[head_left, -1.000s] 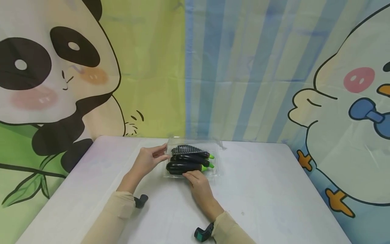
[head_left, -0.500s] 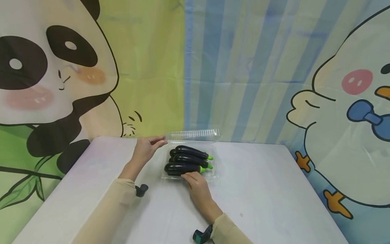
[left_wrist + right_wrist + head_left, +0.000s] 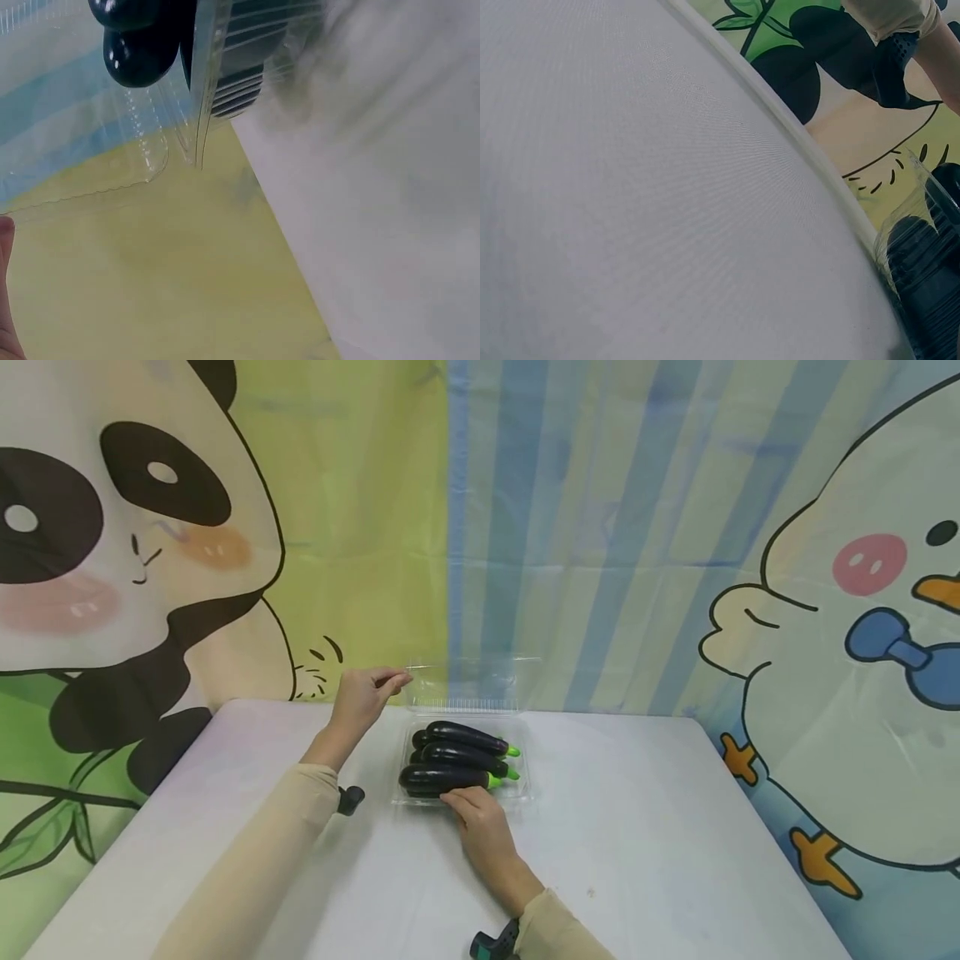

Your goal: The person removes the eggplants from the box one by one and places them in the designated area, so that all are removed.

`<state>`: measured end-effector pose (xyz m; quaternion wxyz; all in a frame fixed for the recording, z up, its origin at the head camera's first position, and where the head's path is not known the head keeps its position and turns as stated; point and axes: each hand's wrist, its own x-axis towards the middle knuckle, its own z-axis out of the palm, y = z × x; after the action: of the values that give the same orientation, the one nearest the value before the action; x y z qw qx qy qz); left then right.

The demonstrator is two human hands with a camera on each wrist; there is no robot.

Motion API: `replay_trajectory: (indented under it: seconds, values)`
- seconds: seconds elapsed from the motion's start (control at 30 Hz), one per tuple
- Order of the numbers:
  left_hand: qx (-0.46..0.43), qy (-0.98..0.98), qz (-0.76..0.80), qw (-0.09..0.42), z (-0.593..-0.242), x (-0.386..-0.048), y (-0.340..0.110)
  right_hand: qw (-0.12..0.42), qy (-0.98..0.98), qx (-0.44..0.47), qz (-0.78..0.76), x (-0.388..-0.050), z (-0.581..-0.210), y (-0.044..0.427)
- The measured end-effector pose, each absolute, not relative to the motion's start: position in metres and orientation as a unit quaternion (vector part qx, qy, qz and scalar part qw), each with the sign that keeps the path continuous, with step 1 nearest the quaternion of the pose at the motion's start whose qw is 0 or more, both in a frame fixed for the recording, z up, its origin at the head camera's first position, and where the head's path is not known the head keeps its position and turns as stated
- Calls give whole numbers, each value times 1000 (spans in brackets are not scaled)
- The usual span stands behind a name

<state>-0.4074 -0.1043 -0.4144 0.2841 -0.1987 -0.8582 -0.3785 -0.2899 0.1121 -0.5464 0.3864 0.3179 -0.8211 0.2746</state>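
Note:
A hinged clear plastic box [image 3: 525, 792] rests at the far middle of the white table. Several dark purple eggplants [image 3: 450, 753] with green stem ends lie in its base. Its clear lid [image 3: 480, 687] stands up at the back. In the head view my left hand [image 3: 360, 697] pinches the lid's left edge between thumb and fingers; a fingertip [image 3: 6, 225] meets the lid's edge in the left wrist view. My right hand [image 3: 486, 835] grips the box's front rim with bent fingers, just below the nearest eggplant. Its thumb is mostly hidden.
The white table [image 3: 637, 827] ends at a cloth backdrop [image 3: 585, 527] printed with a panda and a chick. The raised lid stands close in front of it. A dark camera is strapped to each wrist.
My left hand has swung the lid up and back, from over the eggplants to upright behind them. My right hand has stayed at the front rim.

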Motion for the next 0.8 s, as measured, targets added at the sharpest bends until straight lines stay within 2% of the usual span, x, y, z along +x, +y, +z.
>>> replay_trajectory:
  seconds: [0.23,0.5,0.8]
  values:
    - [-170,-862,-394,270,-415,-430,-105,404,-814,323,264,-290,-545,111]
    - [-156,-847,-449,238,-417,-446,-101,390,-824,313,267,-289,-545,111]
    - [-116,-841,-487,204,-422,-462,-102,399,-821,313,262,-292,-547,108]
